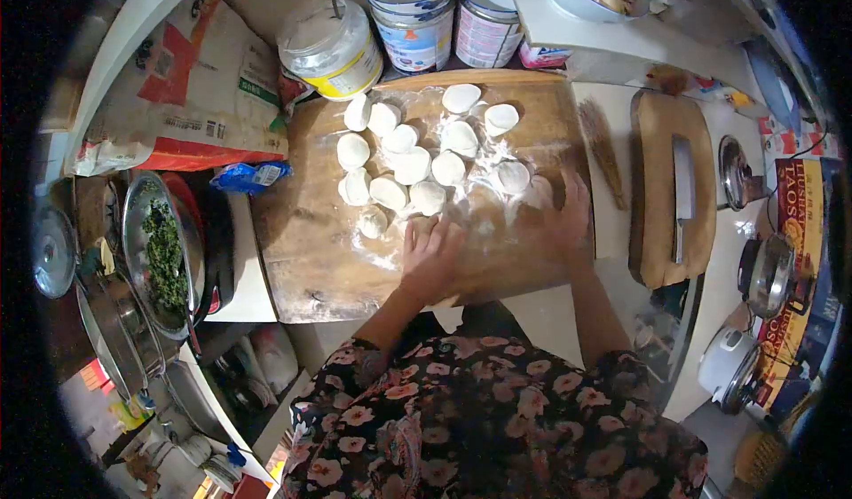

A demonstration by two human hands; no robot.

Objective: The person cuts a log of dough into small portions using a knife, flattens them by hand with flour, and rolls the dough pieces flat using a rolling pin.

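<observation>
Several round pieces of white dough (pixel 412 165) lie in a loose cluster on a floured wooden board (pixel 306 255). My left hand (pixel 432 252) is at the near edge of the cluster, its fingers curled down over a piece of dough (pixel 424 224) that they mostly hide. To the right, my right hand (pixel 566 215) is over the board, somewhat blurred, with its fingers stretched out and apart. A pale dough piece (pixel 537 191) shows beside its thumb. Just left of that is another flattened piece (pixel 512 178) in scattered flour.
Behind the board stand a yellow-labelled tub (pixel 342 64) and two cans with bowls (pixel 413 42). A flour sack (pixel 204 82) and a metal bowl of chopped greens (pixel 164 255) are left. Rightward lie a whisk brush (pixel 603 153) and a cleaver (pixel 682 188) on a chopping board (pixel 652 224).
</observation>
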